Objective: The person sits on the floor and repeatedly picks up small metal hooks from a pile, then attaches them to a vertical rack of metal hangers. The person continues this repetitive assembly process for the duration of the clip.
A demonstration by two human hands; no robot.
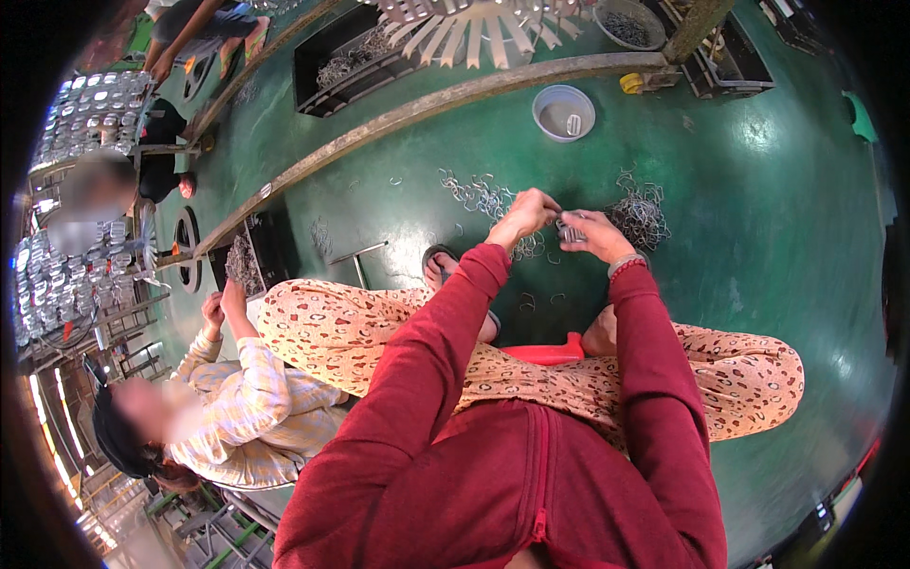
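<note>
My left hand [524, 214] is closed in a pinch, its fingertips meeting those of my right hand; what it pinches is too small to make out. In my right hand [597, 235] is a small silvery metal piece [570, 233], gripped between thumb and fingers and partly hidden by them. Loose bent wire hooks [482, 196] lie scattered on the floor beside and beneath my left hand. Just right of my right hand sits a denser, darker heap of wire pieces [642, 214].
A pale round basin [563, 114] with a metal piece inside stands ahead. Beyond it runs a long metal frame bar [427, 98], with black crates [355, 62] of metal parts behind. A red plastic stool [548, 354] is beneath me. At left sits a co-worker in a checked shirt [237, 398].
</note>
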